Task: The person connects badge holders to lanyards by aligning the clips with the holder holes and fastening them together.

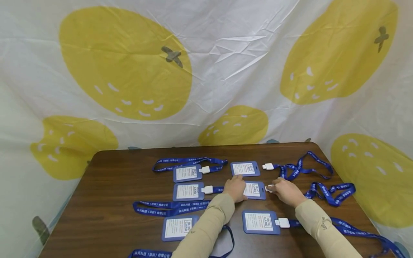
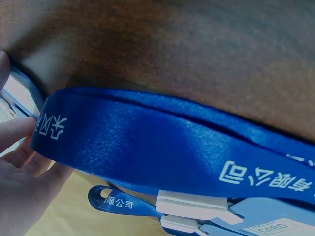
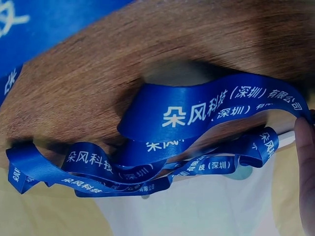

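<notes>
My left hand (image 1: pixel 235 188) grips the left end of a blue ID card holder (image 1: pixel 255 190) in the middle row. In the left wrist view, thumb and fingers of the left hand (image 2: pixel 27 182) lie about the holder's edge (image 2: pixel 23 91). Just right of the holder's slotted end, my right hand (image 1: pixel 285 191) pinches a white plastic clip (image 1: pixel 267 188), mostly covered by the fingers. That clip's blue printed lanyard (image 1: pixel 332 193) trails off to the right in loose folds. In the right wrist view the lanyard (image 3: pixel 187 113) runs up to a finger at the right edge.
Behind them lies a card holder (image 1: pixel 245 168) with a separate clip (image 1: pixel 268 166) beside it. Nearer me, another holder (image 1: pixel 261 222) is joined to its clip (image 1: pixel 282 223). More holders (image 1: pixel 188 191) and lanyards (image 1: pixel 171 208) fill the left side. A patterned cloth (image 1: pixel 206 71) hangs behind the table (image 1: pixel 113 186).
</notes>
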`<control>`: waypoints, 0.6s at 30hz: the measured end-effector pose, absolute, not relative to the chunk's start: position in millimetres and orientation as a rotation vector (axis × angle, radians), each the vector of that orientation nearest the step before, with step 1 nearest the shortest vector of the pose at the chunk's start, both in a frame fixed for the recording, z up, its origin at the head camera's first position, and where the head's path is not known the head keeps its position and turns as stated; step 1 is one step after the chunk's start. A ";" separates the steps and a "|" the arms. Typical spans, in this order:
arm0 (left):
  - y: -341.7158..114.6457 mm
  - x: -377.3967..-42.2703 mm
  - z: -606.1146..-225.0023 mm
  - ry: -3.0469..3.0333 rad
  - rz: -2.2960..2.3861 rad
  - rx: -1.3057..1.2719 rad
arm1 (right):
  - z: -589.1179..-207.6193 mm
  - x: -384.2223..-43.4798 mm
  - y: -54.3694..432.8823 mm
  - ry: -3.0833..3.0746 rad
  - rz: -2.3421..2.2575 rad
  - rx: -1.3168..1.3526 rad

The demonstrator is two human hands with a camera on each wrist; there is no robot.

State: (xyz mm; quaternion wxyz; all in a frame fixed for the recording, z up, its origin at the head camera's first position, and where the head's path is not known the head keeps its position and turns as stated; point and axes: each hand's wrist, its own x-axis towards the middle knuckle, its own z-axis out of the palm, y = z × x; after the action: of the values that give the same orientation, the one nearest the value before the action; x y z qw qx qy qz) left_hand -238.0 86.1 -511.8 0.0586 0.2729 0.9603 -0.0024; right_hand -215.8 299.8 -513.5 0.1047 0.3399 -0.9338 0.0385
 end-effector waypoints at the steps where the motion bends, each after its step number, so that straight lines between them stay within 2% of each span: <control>1: 86.2 -238.4 -512.3 2.910 -0.007 0.826 | -513.3 -215.7 299.3 -2.749 0.111 1.002; 18: 87.0 -239.1 -513.0 2.920 -0.023 0.830 | -509.8 -213.7 293.0 -2.787 0.137 0.990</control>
State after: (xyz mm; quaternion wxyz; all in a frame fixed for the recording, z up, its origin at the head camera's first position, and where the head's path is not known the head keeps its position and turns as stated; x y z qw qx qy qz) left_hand -239.1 87.0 -513.0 0.0528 0.2731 0.9605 -0.0075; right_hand -213.7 293.0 -509.8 0.0905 0.3330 -0.9374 0.0460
